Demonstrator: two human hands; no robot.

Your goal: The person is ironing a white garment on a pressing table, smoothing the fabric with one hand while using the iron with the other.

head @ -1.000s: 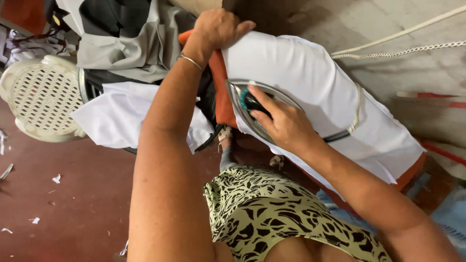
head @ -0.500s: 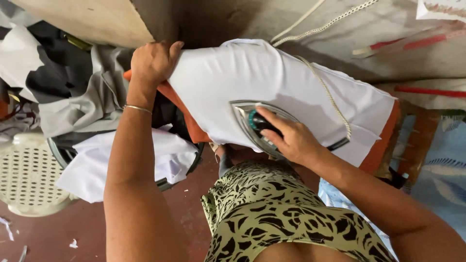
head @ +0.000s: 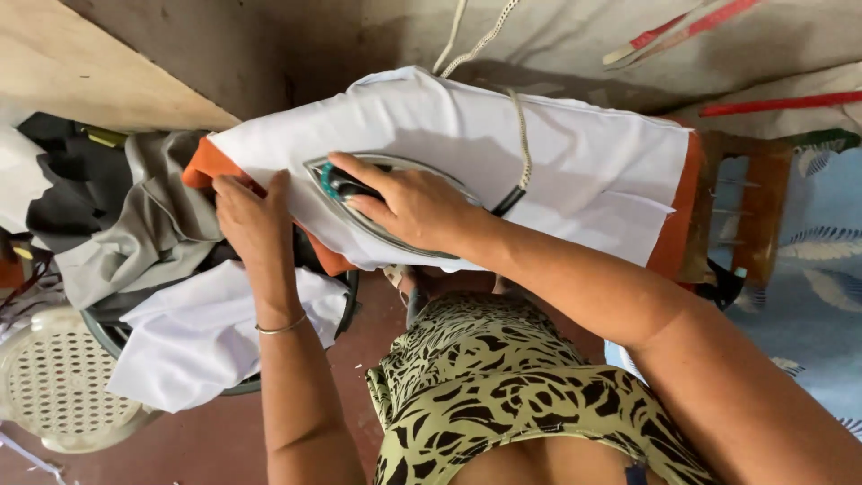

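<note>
While the white cloth [head: 575,153] lies spread flat over the orange-padded board [head: 678,247], the right hand [head: 417,208] is closed around the iron [head: 334,184] pressing upon it, and the left hand [head: 251,224] pins the near edge taut beside heaped garments [head: 153,238].

Below me the floor [head: 193,440] is dull red, lit by soft daylight; a pale perforated plastic stool [head: 45,386] stands at my lower left; a bare grey wall [head: 359,36] rises ahead; a light wooden board [head: 81,72] leans upper left; blue patterned fabric [head: 808,296] spreads at my right.
</note>
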